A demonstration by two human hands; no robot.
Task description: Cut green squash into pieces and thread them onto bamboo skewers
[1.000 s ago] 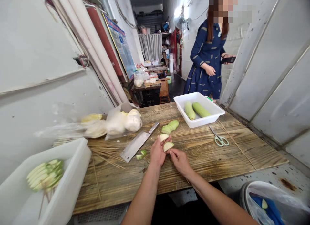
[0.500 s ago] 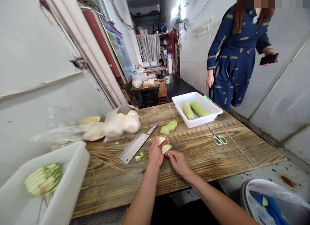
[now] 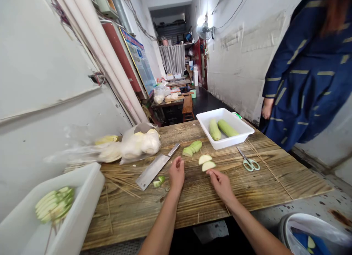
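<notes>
My right hand (image 3: 221, 184) is closed in a pinch on a thin bamboo skewer that carries two pale green vegetable slices (image 3: 206, 162), held just above the wooden table (image 3: 247, 185). My left hand (image 3: 177, 173) hovers over the table to the left of the slices, fingers loosely stretched, holding nothing. A small heap of cut slices (image 3: 192, 148) lies beyond both hands. A cleaver (image 3: 155, 167) rests flat to the left, with small green offcuts (image 3: 158, 181) beside its blade.
A white tub (image 3: 242, 135) holds two peeled green gourds (image 3: 220, 128). Scissors (image 3: 249, 162) and loose skewers (image 3: 268, 166) lie at right, more skewers (image 3: 121, 178) at left. A plastic bag (image 3: 137, 141), a white bin (image 3: 82, 207) of skewered slices, a lined bucket (image 3: 316, 233). A person in a blue dress (image 3: 308, 75) stands close at right.
My left hand let go of the slices and drew back left. My right hand carried the skewered slices to the right. The person in blue walked nearer along the right side.
</notes>
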